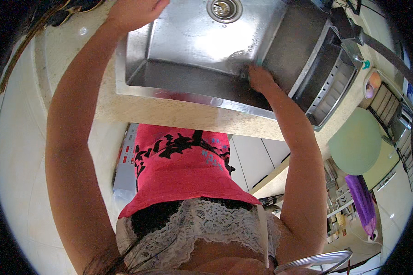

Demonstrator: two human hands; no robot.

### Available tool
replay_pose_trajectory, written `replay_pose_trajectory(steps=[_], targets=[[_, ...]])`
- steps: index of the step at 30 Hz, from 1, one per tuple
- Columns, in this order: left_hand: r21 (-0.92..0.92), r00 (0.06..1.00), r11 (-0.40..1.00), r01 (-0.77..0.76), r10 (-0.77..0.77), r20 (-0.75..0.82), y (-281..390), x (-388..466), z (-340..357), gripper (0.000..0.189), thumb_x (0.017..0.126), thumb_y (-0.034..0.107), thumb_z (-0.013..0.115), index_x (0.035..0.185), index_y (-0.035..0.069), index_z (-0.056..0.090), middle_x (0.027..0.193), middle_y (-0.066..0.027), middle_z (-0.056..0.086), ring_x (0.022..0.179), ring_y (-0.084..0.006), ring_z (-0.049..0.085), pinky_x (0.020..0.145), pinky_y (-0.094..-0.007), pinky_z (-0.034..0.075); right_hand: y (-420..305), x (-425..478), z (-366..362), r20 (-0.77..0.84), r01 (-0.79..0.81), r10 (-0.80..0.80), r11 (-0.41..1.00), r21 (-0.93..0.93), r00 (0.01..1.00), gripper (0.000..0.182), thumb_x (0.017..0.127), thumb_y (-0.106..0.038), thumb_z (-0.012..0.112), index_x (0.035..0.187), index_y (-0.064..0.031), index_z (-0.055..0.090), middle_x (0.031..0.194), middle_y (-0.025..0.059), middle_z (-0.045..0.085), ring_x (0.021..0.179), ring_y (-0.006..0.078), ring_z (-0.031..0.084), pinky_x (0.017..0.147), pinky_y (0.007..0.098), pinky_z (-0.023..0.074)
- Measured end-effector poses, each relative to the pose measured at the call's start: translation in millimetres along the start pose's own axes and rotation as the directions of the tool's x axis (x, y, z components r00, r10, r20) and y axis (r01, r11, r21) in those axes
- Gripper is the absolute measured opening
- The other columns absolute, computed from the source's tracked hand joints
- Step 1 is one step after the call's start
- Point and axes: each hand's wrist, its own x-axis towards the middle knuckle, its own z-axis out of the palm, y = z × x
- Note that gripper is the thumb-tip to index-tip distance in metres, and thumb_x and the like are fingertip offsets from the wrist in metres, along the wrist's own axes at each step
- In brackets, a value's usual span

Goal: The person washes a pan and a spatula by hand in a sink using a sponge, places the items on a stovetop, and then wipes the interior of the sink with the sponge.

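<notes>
A stainless-steel sink basin (192,44) lies before me, its floor wet and shining, with a round drain strainer (224,9) at the far side. My right hand (261,78) is down in the basin by its right wall, fingers pointing towards the floor. A small teal patch shows at its fingertips. Blur hides whether the hand grips something there. Over the basin's far left rim is my left hand (137,13), cut by the picture's top edge. Its fingertips are out of view, so what it touches cannot be seen.
A beige stone counter (179,113) edges the sink. Right of the basin is a narrow steel side compartment (330,82) with a slotted insert. Farther right are a bowl of produce (372,84), a black wire rack (385,103), a pale green round item (356,141) and purple cloth (361,202).
</notes>
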Motion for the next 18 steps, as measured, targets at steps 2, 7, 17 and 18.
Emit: replay_pose_trajectory(steps=[2, 7, 17, 18], targets=[[-0.028, 0.999, 0.999, 0.026, -0.025, 0.034, -2, -1, 0, 0.027, 0.082, 0.013, 0.053, 0.108, 0.006, 0.056, 0.087, -0.0141, 0.060, 0.082, -0.0323, 0.058, 0.074, -0.0414, 0.046, -16, -2, -15, 0.170, -0.078, 0.043, 0.975, 0.207, 0.984, 0.030, 0.080, -0.006, 0.047, 0.107, 0.0009, 0.057, 0.121, 0.0229, 0.051, 0.107, 0.0383, 0.054, 0.093, 0.0440, 0.0441], [-0.005, 0.999, 1.000, 0.011, -0.011, 0.036, 1, 3, -3, 0.026, 0.084, 0.014, 0.052, 0.108, 0.006, 0.056, 0.087, -0.0152, 0.060, 0.083, -0.0320, 0.058, 0.073, -0.0413, 0.046, -88, 53, -21, -0.046, 0.124, -0.126, 0.730, 0.672, 0.991, 0.031, 0.078, -0.008, 0.048, 0.104, 0.0068, 0.057, 0.113, 0.0281, 0.054, 0.107, 0.0420, 0.051, 0.096, 0.0457, 0.0397], [-0.018, 1.000, 1.000, 0.002, -0.002, 0.014, -3, 3, 10, 0.030, 0.078, 0.012, 0.053, 0.108, 0.007, 0.056, 0.085, -0.0144, 0.059, 0.083, -0.0321, 0.057, 0.074, -0.0416, 0.046, -244, 59, -161, -0.068, 0.384, -0.432, 0.706, 0.595, 0.899, 0.032, 0.082, -0.014, 0.044, 0.103, 0.0047, 0.058, 0.108, 0.0248, 0.057, 0.099, 0.0384, 0.053, 0.089, 0.0427, 0.0423], [-0.002, 0.999, 1.000, 0.031, -0.031, 0.015, 1, -1, 2, 0.031, 0.078, 0.012, 0.053, 0.108, 0.007, 0.056, 0.085, -0.0143, 0.059, 0.083, -0.0321, 0.057, 0.074, -0.0416, 0.046, -229, 34, -157, -0.136, 0.444, -0.472, 0.639, 0.629, 0.871, 0.031, 0.083, -0.012, 0.044, 0.106, 0.0045, 0.058, 0.110, 0.0240, 0.056, 0.101, 0.0381, 0.051, 0.091, 0.0422, 0.0407]])
